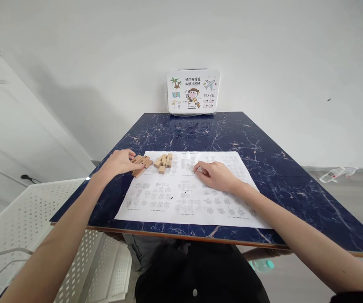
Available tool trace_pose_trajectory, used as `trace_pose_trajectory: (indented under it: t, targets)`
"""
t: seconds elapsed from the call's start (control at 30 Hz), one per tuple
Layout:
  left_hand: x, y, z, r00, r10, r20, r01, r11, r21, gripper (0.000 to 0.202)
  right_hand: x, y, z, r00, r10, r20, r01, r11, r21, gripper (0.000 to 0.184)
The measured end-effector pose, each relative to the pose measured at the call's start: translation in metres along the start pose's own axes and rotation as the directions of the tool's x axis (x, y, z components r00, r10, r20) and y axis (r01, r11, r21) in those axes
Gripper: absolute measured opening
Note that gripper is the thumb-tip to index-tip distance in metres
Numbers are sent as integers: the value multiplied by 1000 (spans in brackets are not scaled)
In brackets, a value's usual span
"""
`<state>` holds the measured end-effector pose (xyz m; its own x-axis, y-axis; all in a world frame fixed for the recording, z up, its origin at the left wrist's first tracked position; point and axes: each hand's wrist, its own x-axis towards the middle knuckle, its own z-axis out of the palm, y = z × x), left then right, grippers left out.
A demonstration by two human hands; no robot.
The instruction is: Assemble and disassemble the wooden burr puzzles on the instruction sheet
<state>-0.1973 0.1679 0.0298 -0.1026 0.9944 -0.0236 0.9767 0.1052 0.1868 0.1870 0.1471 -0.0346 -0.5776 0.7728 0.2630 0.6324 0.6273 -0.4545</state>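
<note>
My left hand (120, 161) is at the left edge of a printed paper sheet. Its thumb lies on a cluster of flat, notched wooden pieces (144, 161), and its fingers curl around their far left side. Just to the right of them, small pale wooden blocks (162, 162) stand joined in an irregular clump on the sheet. My right hand (215, 175) rests on the middle of the printed sheet (159, 212), fingers curled in toward the thumb. Whatever may be between those fingertips is hidden. Rows of small line diagrams cover the sheet.
The sheet lies on a dark blue marbled table (131, 141). At its back edge, a white illustrated case (194, 92) stands against the wall. A white perforated basket (26, 210) is at the left. Clear plastic packaging (337, 174) and a bottle (263, 265) are below, on the right.
</note>
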Motion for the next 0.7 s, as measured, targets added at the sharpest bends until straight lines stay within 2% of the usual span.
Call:
trace_pose_trajectory:
  t: [0.13, 0.3, 0.4, 0.53, 0.7]
  targets:
    - [-26, 0, -2, 1000, -22, -3, 22, 1000, 21, 76, 0, 0, 0, 1000, -5, 3, 5, 1000, 1, 25]
    - [-80, 5, 3, 997, -49, -63, 49, 999, -7, 73, 0, 1, 1, 1000, -7, 9, 7, 1000, 7, 24]
    - [-110, 13, 7, 997, -44, -57, 42, 998, -39, 72, 0, 1, 2, 1000, -8, 5, 7, 1000, 7, 23]
    - [-134, 32, 12, 995, -43, -87, 37, 997, -65, 68, 0, 1, 1, 1000, -4, 0, 4, 1000, 7, 24]
    - [-140, 69, 28, 996, 26, -84, -34, 995, -93, 68, 0, 0, 1, 1000, -5, 18, 4, 1000, 8, 26]
